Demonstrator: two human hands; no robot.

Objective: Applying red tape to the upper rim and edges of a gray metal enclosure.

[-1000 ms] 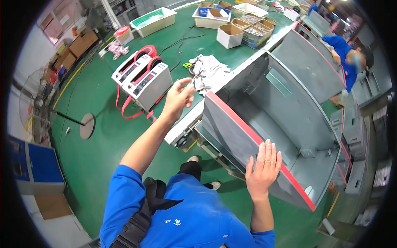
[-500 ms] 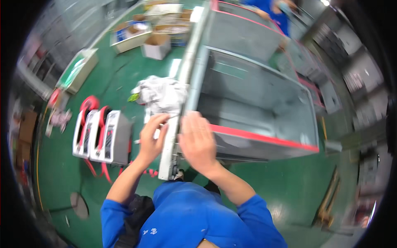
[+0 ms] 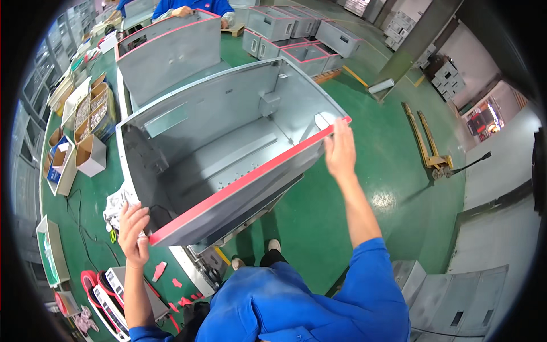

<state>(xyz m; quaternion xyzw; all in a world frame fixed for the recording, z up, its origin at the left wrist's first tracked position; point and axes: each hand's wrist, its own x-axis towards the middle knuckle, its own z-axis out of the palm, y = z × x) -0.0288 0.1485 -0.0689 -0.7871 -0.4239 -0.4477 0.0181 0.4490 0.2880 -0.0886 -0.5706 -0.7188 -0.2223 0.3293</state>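
Observation:
A large grey sheet-metal cabinet shell [image 3: 222,91], open at the top, lies in front of me. Red tape [image 3: 250,180] runs along its near rim. At its near left corner my left hand [image 3: 134,232] is closed, the fingers against the outer side and the thumb by the taped end. My right hand [image 3: 341,151] grips the near right corner, with its fingers over the rim and the thumb on the near face. Small holes and a bracket show on the inside of the shell.
A crumpled white cloth [image 3: 118,208] lies beside my left hand. Red-reeled tape dispensers [image 3: 105,296] and red scraps [image 3: 159,271] are at lower left. Another cabinet [image 3: 171,54] stands ahead, near a person in blue [image 3: 194,7]. A yellow pallet jack [image 3: 436,159] stands on the right.
My hands have gone from close together by the shell's left end to its two near corners and now hold it. The view has swung to the right.

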